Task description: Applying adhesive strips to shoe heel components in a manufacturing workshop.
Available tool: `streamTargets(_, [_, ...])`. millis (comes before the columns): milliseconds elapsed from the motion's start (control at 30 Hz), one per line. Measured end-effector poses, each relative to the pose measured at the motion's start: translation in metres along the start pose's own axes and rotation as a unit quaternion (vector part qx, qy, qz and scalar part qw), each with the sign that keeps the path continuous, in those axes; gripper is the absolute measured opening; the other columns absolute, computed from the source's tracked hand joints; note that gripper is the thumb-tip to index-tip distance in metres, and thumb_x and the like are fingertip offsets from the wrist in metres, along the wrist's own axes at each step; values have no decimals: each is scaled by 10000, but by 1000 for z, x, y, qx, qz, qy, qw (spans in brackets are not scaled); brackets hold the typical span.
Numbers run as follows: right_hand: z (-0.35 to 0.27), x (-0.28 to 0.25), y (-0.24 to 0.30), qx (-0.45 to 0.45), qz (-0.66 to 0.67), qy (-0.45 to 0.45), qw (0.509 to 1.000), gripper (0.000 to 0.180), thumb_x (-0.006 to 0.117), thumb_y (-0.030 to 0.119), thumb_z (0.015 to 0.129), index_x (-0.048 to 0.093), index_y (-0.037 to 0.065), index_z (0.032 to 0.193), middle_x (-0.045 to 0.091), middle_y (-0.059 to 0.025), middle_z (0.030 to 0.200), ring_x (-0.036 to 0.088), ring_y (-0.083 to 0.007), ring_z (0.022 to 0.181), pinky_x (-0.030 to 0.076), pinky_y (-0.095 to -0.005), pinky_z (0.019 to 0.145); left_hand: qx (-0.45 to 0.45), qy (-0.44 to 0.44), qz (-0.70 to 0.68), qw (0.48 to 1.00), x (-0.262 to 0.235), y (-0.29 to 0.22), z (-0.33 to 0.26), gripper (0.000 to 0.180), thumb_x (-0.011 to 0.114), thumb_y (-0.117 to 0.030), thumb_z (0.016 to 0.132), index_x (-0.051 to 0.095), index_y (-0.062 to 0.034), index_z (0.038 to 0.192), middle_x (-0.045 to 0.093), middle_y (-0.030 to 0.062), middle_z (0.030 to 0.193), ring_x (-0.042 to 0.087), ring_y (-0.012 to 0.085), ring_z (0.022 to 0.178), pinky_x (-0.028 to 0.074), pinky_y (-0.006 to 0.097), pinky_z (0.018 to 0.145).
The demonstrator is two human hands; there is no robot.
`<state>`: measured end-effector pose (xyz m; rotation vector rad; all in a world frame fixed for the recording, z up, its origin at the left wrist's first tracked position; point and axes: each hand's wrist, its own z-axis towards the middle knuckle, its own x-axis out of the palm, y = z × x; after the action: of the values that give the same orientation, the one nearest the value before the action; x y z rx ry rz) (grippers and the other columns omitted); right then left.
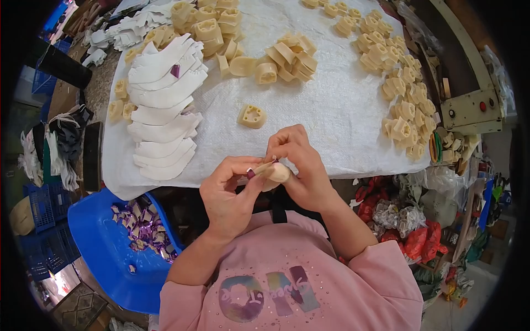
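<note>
The left hand (pixel 227 193) and right hand (pixel 301 168), fingers drawn together, jointly hold a cream piece (pixel 280 173) near the white-covered table's (pixel 342 116) front edge, a small purple piece (pixel 251 174) showing between them, white curved strips (pixel 163 115) fanned at left.

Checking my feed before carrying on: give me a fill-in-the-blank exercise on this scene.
1. The tub holding purple pieces is coloured ____.
2. The stacked curved sheets are coloured ____.
3. The shirt is mostly coloured ____.
4. The hand nearer the tub is the person's ____ one.

Missing words: blue; white; pink; left
</note>
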<state>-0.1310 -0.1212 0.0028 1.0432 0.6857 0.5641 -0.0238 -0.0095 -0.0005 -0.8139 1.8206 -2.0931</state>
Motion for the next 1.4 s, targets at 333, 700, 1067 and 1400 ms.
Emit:
streamTargets(333, [-11, -10, -4, 19, 163, 33, 986, 184, 589, 239, 856, 594, 64, 912, 562, -39, 967, 471, -200, 974, 359, -334, 867, 92, 39, 152, 983, -12, -4, 6, 114, 715, -112, 794, 635, -54, 850, 489, 136, 1158, 468, 187, 991, 406, 310, 801])
streamTargets(700, [-7, -22, -3, 11, 83, 33, 996, 536, 756, 54, 701, 525, 19, 1184, 649, -120, 1009, 623, -223, 936, 455, -358, 883, 195, 125, 157, 960, -23, -4, 8, 438, 569, -362, 890, 585, -6, 1144, 485, 135, 1173, 442, 241, 1101, 412, 362, 882])
streamTargets(1067, [-25, 6, -5, -47, -36, -9, 998, 459, 692, 32, 718, 553, 74, 1154, 548, -78, 1097, 561, -209, 883, 500, -299, 707, -126, 124, -71, 982, -5, 3, -9, 488, 321, -199, 932, 202, -8, 1365, 517, 119, 984, 547, 140, 809, 458, 252, 731])
streamTargets(1400, [-19, -1, 15, 199, 347, 87, 912, 139, 524, 171, 912, 571, 46, 950, 499, -48, 969, 573, -89, 561, 453, -170, 336, 16, 161, 35, 986, 23, -13, -16, 711, 289, -518, 951, 153, 29, 1383, 473, 155, 1080, 511, 107, 659, 438, 223, 569])
